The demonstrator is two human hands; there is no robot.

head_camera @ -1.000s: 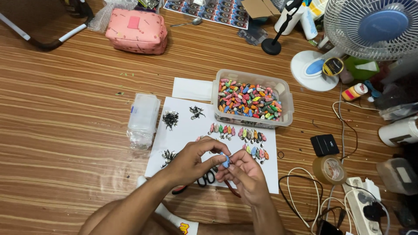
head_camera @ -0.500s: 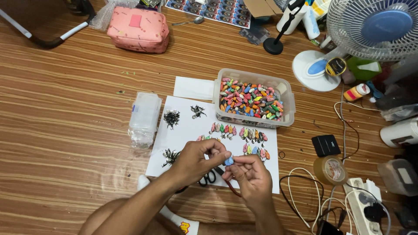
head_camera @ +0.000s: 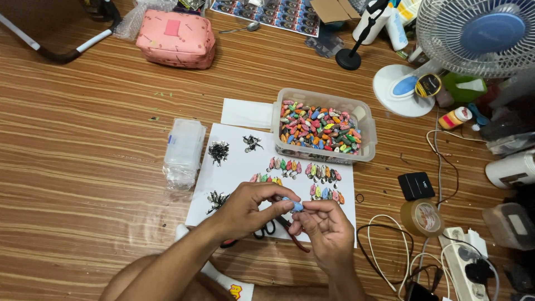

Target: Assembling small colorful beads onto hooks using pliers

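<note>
Hands: left hand [head_camera: 248, 207] and right hand [head_camera: 325, 227] pinched together on small blue piece [head_camera: 297, 207].
Risk: piece may be dropped among coloured rows [head_camera: 304, 175] beyond the hands, if grip slackens.

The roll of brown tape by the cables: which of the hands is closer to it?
The right hand. It sits just left of the roll of brown tape, with bare wood between them. The left hand is farther left, beyond the right one, over the white sheet.
</note>
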